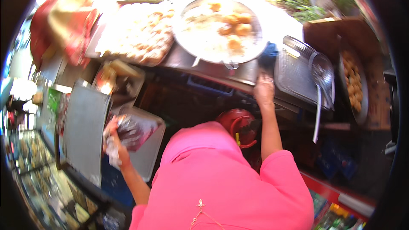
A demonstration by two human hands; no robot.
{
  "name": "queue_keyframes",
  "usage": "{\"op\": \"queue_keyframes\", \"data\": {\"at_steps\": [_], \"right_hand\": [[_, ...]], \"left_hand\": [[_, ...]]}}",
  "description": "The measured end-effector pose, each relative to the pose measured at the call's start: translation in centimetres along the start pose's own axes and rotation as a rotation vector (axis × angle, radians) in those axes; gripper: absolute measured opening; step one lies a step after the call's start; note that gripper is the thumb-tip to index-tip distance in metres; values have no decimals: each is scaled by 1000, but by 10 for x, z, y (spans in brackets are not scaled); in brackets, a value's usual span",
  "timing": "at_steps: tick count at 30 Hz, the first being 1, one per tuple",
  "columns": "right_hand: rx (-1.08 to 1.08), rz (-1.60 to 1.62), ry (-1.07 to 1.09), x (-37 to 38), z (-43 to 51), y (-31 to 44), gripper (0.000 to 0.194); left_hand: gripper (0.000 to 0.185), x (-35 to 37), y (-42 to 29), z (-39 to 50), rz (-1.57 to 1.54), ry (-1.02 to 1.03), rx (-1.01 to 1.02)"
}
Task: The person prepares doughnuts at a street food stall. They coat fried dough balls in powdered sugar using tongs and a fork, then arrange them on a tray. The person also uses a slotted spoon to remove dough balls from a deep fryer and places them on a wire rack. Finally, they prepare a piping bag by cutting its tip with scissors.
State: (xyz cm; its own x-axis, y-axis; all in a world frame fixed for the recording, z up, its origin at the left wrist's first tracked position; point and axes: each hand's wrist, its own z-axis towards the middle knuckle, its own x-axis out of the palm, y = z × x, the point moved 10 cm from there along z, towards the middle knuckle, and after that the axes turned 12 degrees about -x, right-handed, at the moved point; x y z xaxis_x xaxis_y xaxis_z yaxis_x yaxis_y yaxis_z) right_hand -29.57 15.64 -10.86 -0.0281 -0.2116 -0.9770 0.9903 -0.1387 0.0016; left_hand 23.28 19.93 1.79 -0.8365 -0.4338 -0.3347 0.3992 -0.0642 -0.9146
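Note:
My left hand point(116, 140) holds a plastic bag point(135, 132) with dark contents, above a metal tray point(150, 156); crumpled clear plastic hangs at the wrist. My right hand point(264, 91) reaches to the counter's front edge, beside a dark object with a blue top point(267, 52); its grip is not clear. Just left of that object is a wide round pan point(220, 35) with golden fried pieces point(243, 29) and pale ones. Right of my right hand lies a rectangular metal tray point(292, 70), with a skimmer point(321, 67) across its right side.
A tray of pastries point(140, 35) and a red and tan cloth point(64, 28) are at upper left. A red gas cylinder point(239, 124) stands below the counter. At right, a pan of round pieces point(353, 83) leans near cardboard point(377, 99). Glass display cases point(54, 191) are at lower left.

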Motion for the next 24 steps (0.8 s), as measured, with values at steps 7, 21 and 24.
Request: {"op": "queue_keyframes", "data": {"at_steps": [7, 21, 24], "right_hand": [[76, 181, 45, 5, -2, -5, 22], [213, 241, 256, 11, -23, -21, 49], [291, 683, 332, 24, -59, -15, 50]], "left_hand": [[17, -44, -6, 56, -401, -31, -53], [25, -211, -3, 128, -897, -389, -133], [24, -227, 9, 121, -922, -433, -147]]}}
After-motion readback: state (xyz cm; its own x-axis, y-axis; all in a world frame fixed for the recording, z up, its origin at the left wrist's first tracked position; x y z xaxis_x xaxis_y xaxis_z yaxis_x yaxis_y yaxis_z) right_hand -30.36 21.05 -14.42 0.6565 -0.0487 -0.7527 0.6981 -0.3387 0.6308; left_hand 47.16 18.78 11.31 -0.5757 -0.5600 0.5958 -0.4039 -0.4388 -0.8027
